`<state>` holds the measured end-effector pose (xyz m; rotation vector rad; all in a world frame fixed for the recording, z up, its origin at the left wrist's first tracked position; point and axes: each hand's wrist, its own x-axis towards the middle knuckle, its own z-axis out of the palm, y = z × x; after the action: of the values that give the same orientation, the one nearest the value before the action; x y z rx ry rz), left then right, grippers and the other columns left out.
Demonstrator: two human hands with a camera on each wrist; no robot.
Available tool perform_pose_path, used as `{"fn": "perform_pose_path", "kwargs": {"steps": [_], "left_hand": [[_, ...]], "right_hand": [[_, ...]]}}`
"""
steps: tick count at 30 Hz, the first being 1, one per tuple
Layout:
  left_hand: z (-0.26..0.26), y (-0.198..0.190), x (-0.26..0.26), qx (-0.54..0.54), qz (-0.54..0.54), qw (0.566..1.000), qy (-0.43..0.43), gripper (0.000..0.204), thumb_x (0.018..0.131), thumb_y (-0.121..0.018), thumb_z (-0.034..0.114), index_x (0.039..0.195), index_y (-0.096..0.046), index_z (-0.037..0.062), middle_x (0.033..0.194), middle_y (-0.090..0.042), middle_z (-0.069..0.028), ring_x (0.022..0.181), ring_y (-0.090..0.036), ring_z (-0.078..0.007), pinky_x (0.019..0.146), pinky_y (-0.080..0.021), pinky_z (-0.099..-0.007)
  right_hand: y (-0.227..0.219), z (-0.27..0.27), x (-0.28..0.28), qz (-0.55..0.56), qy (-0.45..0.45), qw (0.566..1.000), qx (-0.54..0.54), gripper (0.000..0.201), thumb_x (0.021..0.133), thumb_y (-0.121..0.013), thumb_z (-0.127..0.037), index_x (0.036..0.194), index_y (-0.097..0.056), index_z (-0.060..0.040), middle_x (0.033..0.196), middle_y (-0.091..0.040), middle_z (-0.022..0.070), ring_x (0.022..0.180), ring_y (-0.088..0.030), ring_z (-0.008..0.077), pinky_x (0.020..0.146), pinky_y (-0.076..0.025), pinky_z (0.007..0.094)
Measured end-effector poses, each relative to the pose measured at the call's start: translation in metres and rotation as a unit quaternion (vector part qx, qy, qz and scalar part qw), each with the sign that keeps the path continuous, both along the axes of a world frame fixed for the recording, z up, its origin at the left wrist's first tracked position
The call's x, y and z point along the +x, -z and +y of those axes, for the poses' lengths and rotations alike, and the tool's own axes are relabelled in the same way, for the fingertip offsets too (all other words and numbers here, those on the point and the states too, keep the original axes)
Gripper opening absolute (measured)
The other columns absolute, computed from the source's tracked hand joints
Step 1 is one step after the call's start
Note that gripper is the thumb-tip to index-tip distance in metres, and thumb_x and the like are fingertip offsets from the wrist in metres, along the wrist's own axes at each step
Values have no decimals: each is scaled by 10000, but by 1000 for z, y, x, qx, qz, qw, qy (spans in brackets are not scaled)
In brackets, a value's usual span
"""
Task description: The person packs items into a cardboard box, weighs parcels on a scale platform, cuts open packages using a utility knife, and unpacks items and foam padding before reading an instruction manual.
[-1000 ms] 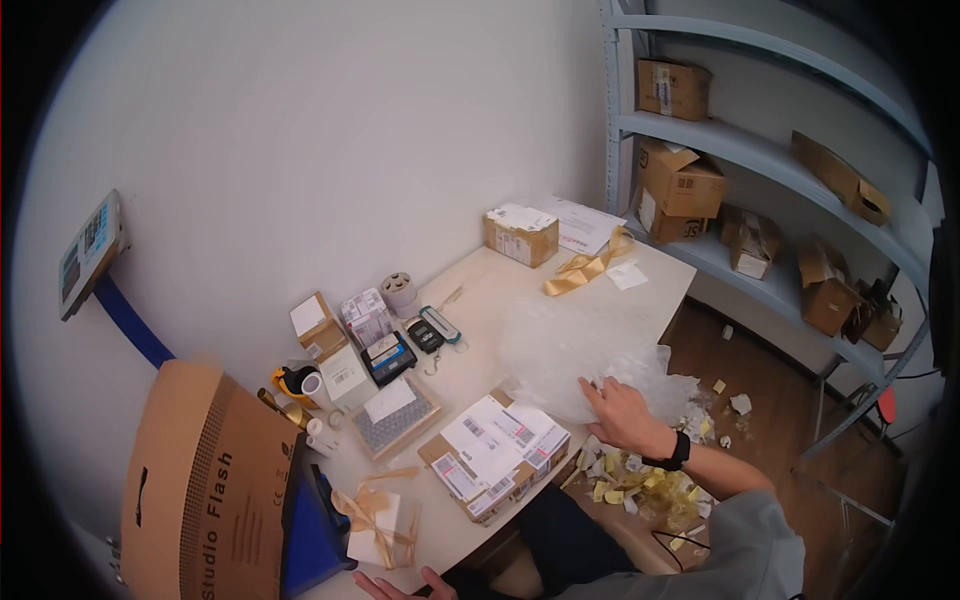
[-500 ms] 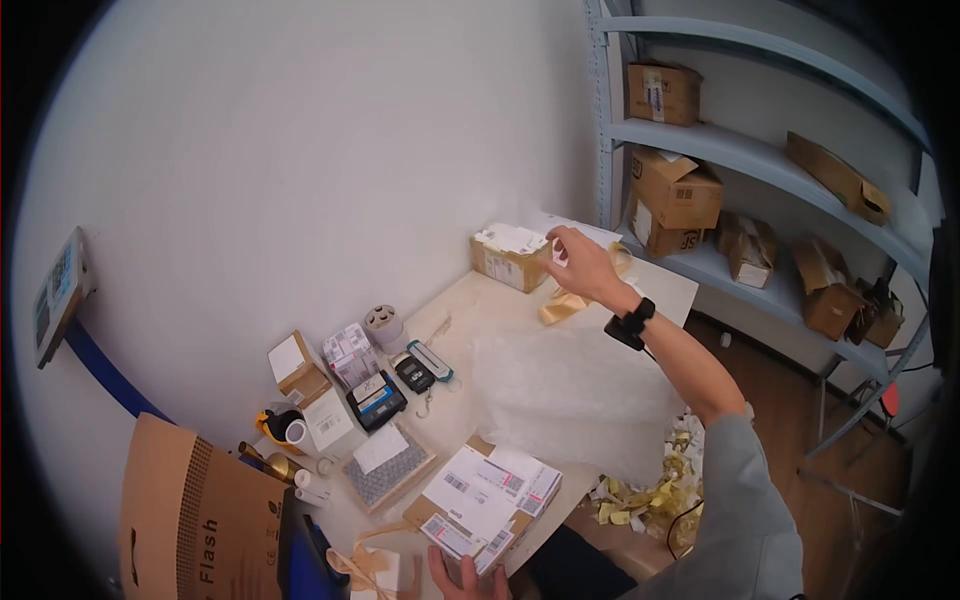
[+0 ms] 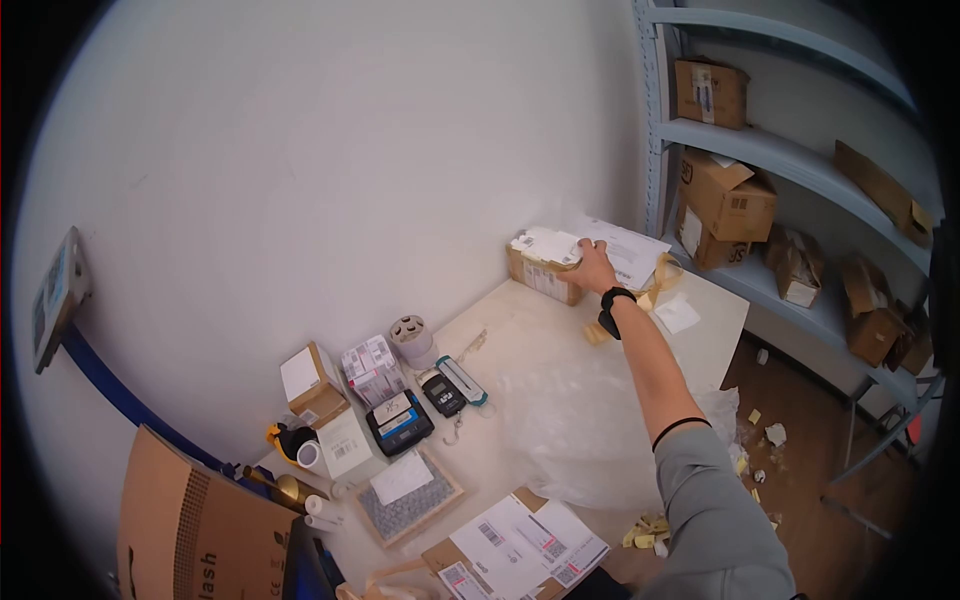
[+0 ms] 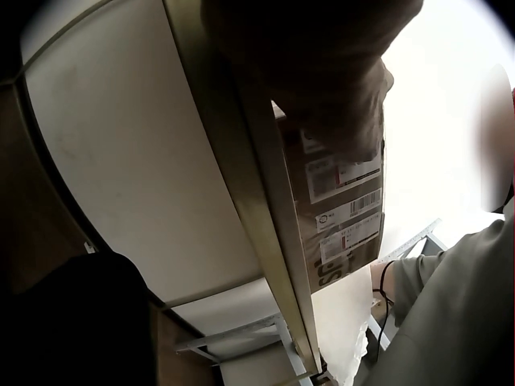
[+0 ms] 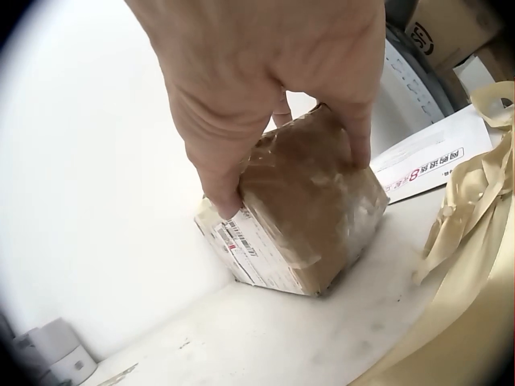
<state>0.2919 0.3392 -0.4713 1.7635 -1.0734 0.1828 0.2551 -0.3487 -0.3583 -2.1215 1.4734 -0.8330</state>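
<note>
Gripping a small taped cardboard box (image 5: 302, 217) from above: right hand (image 5: 265, 72), fingers (image 5: 221, 193) spread and curled over two opposite edges. Box rectangular, glossy brown tape, printed labels, resting at far corner of pale matte surface (image 3: 520, 330), beside crinkled gold ribbon (image 5: 467, 217). Left hand (image 4: 338, 88) on labelled carton (image 4: 342, 213); finger state cannot be told.
</note>
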Motion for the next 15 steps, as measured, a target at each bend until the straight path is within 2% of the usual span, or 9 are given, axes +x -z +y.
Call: {"fn": "perform_pose_path", "kwargs": {"steps": [1, 3, 4, 6, 7, 9, 12, 14, 15], "left_hand": [[0, 5, 0, -2, 0, 1000, -1, 493, 937, -701, 236, 1360, -594, 7, 1552, -441, -299, 1420, -450, -510, 1197, -350, -556], [5, 14, -8, -2, 49, 998, -42, 578, 916, -725, 354, 1351, -605, -8, 1523, -450, -330, 1393, -456, -548, 1192, -323, -613], [7, 18, -11, -3, 52, 998, -41, 578, 916, -725, 354, 1351, -605, -8, 1523, -450, -330, 1393, -456, -548, 1192, -323, -613], [2, 10, -12, 3, 24, 999, -48, 669, 833, -815, 208, 1425, -567, 20, 1484, -487, -330, 1387, -467, -525, 1130, -404, -564], [2, 5, -14, 7, 11, 999, -50, 746, 792, -861, 135, 1462, -547, 34, 1464, -505, -330, 1384, -472, -514, 1099, -444, -540], [0, -2, -17, 28, 20, 997, -66, 756, 783, -867, 135, 1459, -546, 32, 1468, -502, -331, 1383, -471, -521, 1100, -446, -529], [-2, -7, -20, 44, 14, 996, -79, 729, 798, -853, 117, 1453, -545, 32, 1498, -479, -326, 1374, -471, -535, 1095, -452, -515], [-7, -6, -18, 26, -8, 997, -69, 750, 827, -813, 83, 1500, -484, 41, 1527, -453, -318, 1376, -466, -540, 1101, -444, -516], [-6, -10, -18, 20, -31, 998, -49, 784, 859, -775, 77, 1552, -410, 63, 1548, -420, -328, 1393, -436, -548, 1119, -418, -535]], "right_hand": [[-4, 3, 0, 0, -1, 1000, -2, 1163, 622, -942, -461, 1553, -381, -48, 1562, -285, 320, 1368, -496, 477, 1136, -463, 443], [-13, 19, -5, 7, -39, 995, -94, 991, 632, -934, -360, 1462, -492, -47, 1445, -396, 267, 1253, -579, 436, 1075, -514, 434], [-22, 27, -11, 11, -39, 995, -95, 991, 632, -934, -360, 1462, -492, -47, 1445, -396, 267, 1253, -579, 436, 1075, -514, 434], [-50, 48, -25, 53, -130, 970, -201, 946, 658, -927, -342, 1442, -485, -50, 1473, -390, 243, 1241, -582, 439, 1047, -532, 450], [-64, 61, -34, 55, -129, 969, -204, 946, 658, -927, -342, 1442, -485, -50, 1473, -390, 243, 1241, -582, 439, 1047, -532, 450], [-95, 95, -50, 85, -196, 934, -285, 899, 685, -932, -287, 1432, -474, -89, 1504, -375, 209, 1265, -575, 414, 1057, -528, 433], [-129, 139, -76, 48, -249, 914, -316, 887, 701, -923, -307, 1434, -470, -98, 1473, -398, 219, 1243, -581, 431, 1035, -544, 449], [-142, 163, -91, 26, -262, 902, -341, 899, 695, -930, -298, 1440, -466, -106, 1476, -391, 217, 1266, -564, 426, 1051, -537, 454], [-148, 179, -100, 1, -270, 893, -361, 912, 689, -937, -289, 1447, -462, -113, 1479, -384, 216, 1289, -547, 421, 1066, -529, 459]]}}
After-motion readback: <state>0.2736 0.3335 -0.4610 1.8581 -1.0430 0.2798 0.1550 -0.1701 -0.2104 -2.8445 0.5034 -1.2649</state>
